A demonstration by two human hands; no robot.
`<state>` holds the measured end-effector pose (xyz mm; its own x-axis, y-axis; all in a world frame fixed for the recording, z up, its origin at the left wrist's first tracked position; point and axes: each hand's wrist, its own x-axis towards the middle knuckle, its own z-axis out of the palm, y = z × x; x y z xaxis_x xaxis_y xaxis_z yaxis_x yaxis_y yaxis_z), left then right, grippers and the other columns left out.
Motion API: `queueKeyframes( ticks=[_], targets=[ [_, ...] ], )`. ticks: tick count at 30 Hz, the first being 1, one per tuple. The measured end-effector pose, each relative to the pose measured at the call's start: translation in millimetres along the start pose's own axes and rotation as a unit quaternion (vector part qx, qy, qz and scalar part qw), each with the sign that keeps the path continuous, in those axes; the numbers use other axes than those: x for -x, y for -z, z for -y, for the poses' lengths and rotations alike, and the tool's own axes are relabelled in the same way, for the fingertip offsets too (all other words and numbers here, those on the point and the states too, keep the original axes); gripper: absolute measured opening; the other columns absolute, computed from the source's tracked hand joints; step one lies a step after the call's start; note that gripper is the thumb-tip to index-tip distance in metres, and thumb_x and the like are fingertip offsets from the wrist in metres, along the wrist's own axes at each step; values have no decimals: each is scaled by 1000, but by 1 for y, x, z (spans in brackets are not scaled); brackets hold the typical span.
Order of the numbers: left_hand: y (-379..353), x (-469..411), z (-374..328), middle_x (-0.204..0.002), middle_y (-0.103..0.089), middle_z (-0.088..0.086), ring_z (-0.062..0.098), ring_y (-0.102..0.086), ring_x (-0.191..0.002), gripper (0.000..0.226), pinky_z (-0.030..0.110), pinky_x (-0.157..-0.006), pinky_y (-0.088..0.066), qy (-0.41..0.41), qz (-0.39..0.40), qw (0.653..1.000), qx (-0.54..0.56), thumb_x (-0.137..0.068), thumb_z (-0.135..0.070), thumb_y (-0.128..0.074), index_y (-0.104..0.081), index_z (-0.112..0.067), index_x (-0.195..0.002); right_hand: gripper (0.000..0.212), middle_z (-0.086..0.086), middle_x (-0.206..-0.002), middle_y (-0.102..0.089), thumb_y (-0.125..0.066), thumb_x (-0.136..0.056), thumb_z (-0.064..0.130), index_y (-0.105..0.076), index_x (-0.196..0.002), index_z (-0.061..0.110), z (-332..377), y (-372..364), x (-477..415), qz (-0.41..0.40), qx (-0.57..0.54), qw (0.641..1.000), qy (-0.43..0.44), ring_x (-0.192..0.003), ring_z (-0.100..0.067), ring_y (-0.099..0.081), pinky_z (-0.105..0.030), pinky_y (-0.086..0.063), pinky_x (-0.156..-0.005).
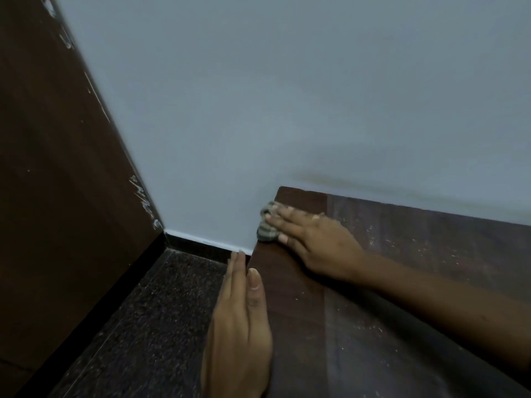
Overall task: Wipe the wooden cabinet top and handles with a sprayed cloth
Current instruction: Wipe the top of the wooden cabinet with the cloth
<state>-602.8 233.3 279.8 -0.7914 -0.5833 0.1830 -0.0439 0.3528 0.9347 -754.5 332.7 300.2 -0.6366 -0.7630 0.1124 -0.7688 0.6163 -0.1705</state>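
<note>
The dark wooden cabinet top (402,282) runs from the centre to the lower right, against the wall. Pale dust specks cover its right part; a strip along its left edge looks darker and cleaner. My right hand (313,239) lies flat near the far left corner and presses a bunched grey cloth (265,229) at the cabinet's left edge. The cloth pokes out past the edge under my fingertips. My left hand (238,326) rests against the cabinet's left side edge, fingers straight and together, thumb on the top surface. The cabinet handles are out of sight.
A pale blue-grey wall (287,96) stands right behind the cabinet. A dark brown wooden panel (57,196) with white scuffs fills the left. Dark speckled floor (143,326) with a black skirting lies between the panel and the cabinet.
</note>
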Motion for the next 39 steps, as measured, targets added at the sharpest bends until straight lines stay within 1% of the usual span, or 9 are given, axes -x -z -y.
queueKeyframes(
  ticks=[8,12,18,21,24,29,32,35,39],
  targets=[
    [7,3,-2,-145,-32,-12,1,-26,-133,94,16,-104,-19,-25,34,999,7,-62,-88,-3,-33,-37,-134,47,4,-134,-57,-33,-89,39,-55,-130,27,81,-6,89,-51,21,998,-5,-118,-14,-58,-23,-40,-102],
    [13,5,-5,-137,-44,-15,0,-37,-128,94,25,-105,-27,7,59,994,95,-58,-91,-7,-47,-41,-127,50,4,-128,-63,-40,-78,44,-48,-126,30,103,-13,122,-41,-2,999,22,-107,-14,-65,-27,-55,-79],
    [17,6,-4,-129,-52,-21,-9,-43,-120,86,27,-103,-31,24,107,979,172,-61,-90,-14,-54,-42,-121,42,6,-114,-70,-41,-81,47,-51,-120,35,105,-16,140,-68,79,994,37,-76,-12,-66,-20,-47,-54],
    [17,6,-4,-131,-51,-19,-1,-42,-124,86,31,-107,-30,24,112,983,143,-62,-89,-13,-53,-42,-121,41,3,-114,-70,-41,-85,42,-60,-119,32,105,-20,134,-105,100,989,6,-78,-16,-55,-28,-41,-61],
    [14,7,-7,-130,-44,-26,-6,-36,-125,87,13,-102,-27,-16,115,992,52,-63,-88,-10,-49,-40,-125,49,-3,-125,-64,-41,-82,42,-60,-124,24,103,-21,122,-102,105,989,-38,-89,-21,-45,-32,-31,-69],
    [10,5,-5,-138,-43,-13,-4,-34,-128,72,29,-110,-25,-69,113,990,-45,-76,-64,-21,-44,-25,-132,52,-6,-141,-51,-33,-87,35,-54,-131,16,81,-14,83,-67,57,988,-128,-125,-26,-52,-37,-50,-92],
    [6,6,-2,-136,-37,-19,-22,-23,-122,68,10,-106,-18,-96,97,988,-77,-78,-60,-21,-41,-27,-134,59,-8,-158,-15,-14,-93,32,-26,-147,11,62,-11,55,-43,27,991,-124,-145,-24,-16,-40,-20,-116],
    [2,3,3,-134,-31,-21,-37,-8,-110,67,-4,-97,-7,-117,96,982,-114,-80,-56,-21,-41,-23,-134,55,-7,-160,5,-16,-100,31,-6,-150,11,36,-5,27,8,13,986,-164,-147,-22,3,-37,-4,-119],
    [-2,0,8,-148,-27,-7,-7,-12,-133,72,8,-107,0,-147,109,963,-196,-80,-58,-18,-31,-19,-139,55,-10,-159,-1,-20,-100,28,-9,-150,7,1,-4,-10,5,2,974,-228,-146,-26,-1,-40,-7,-120]
  ],
)
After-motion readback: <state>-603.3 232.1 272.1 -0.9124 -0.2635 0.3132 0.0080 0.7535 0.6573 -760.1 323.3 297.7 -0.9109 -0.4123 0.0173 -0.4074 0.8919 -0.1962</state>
